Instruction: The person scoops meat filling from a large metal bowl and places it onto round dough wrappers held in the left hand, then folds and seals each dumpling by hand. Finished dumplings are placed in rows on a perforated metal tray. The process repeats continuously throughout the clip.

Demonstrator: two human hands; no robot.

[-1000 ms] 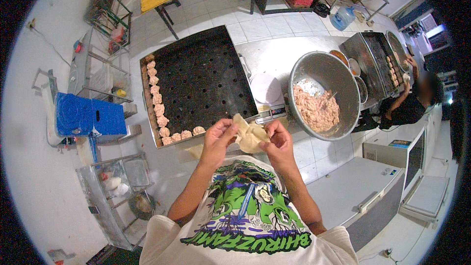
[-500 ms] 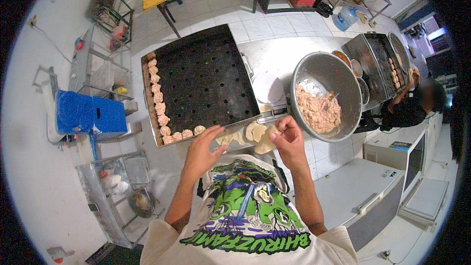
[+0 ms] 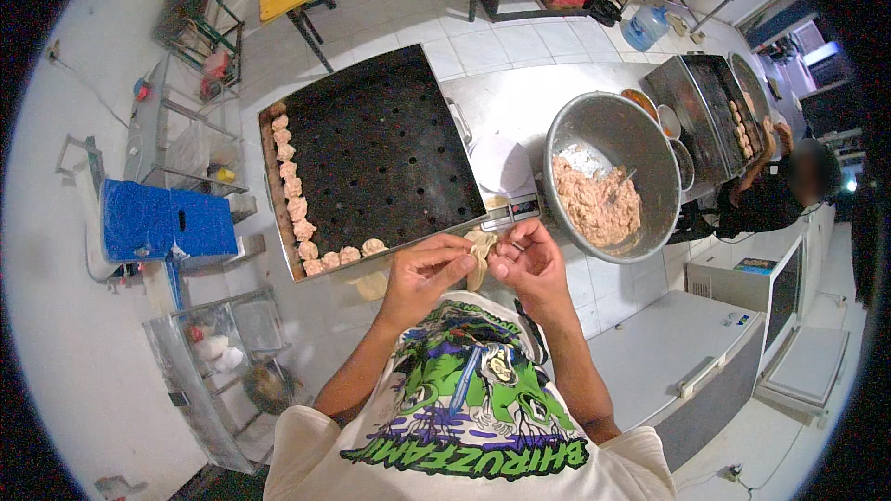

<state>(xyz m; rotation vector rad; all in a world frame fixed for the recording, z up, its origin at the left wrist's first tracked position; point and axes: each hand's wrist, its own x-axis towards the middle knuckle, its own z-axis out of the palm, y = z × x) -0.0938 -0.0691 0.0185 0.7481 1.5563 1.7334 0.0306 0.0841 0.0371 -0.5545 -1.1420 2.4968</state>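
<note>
Thin pale dumpling wrappers (image 3: 481,257) hang between my hands, close to my shirt front. My left hand (image 3: 429,271) pinches their left side, its fingertips pressed together. On the other side, the thumb and curled fingers of my right hand (image 3: 533,269) close on the edge; how many layers each holds I cannot tell. Another pale wrapper (image 3: 371,286) lies by the tray's front edge, left of my left wrist. Beyond my hands is a large black perforated metal tray (image 3: 380,148). Filled dumplings (image 3: 295,187) line its left side and front left corner.
A deep grey metal bowl (image 3: 568,130) of pinkish filling (image 3: 594,204) stands right of my right hand. Between tray and bowl sits a scale (image 3: 506,167) with a round pale top. Farther right, a co-worker (image 3: 770,186) reaches to another tray (image 3: 715,107) of dumplings.
My left hand has moved right from the tray's front edge and closed on the wrappers beside my right hand. The right hand has shifted slightly left. The view has shifted a little.
</note>
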